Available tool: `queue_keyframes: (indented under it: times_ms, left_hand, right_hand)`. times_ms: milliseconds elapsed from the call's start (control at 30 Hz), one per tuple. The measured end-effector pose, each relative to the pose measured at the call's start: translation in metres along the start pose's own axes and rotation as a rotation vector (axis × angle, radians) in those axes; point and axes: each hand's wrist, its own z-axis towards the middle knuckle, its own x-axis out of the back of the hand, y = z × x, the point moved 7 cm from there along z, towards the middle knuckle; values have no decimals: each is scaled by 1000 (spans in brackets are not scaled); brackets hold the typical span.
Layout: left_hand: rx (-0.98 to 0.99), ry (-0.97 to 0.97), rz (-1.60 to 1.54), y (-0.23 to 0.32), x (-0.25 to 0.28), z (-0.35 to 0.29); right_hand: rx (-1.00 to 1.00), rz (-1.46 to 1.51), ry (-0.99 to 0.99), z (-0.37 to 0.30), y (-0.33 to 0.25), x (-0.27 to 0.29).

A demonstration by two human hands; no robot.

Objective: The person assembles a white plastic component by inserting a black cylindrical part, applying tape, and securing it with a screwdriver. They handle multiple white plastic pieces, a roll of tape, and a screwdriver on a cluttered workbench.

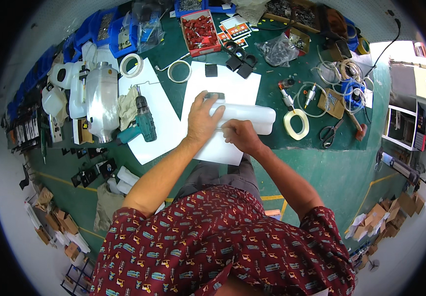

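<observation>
A translucent white plastic bottle lies on its side on white paper, on the green bench in front of me. My left hand is wrapped over its left end, thumb and fingers pressed against it. Just beyond those fingers is a black ribbed piece, partly hidden. Close to the bottle's near side, my right hand is closed in a pinch. A thin light sliver shows at its fingertips, too small to name. Farther up the paper sits another black ribbed piece.
Left of the paper lie a teal cordless drill and a shiny metal tank. Tape rolls, scissors and clear tubing are on the right. A box of red parts and blue bins line the back.
</observation>
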Motion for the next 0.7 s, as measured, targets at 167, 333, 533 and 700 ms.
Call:
queue_keyframes:
  times_ms: [167,333,533,700]
  left_hand:
    - [8,-7,3,0,-1,0]
    - [-1,-5,12,1,-1,0]
    - [-12,9,0,3,0,0]
    - [-9,14,10,3,-1,0]
  right_hand:
    - [-112,-98,-13,-5,-4,4]
    - [81,-151,-6,-3,-1,7]
    - [76,-104,31,-5,1,1]
    - [67,-91,61,-5,-1,0]
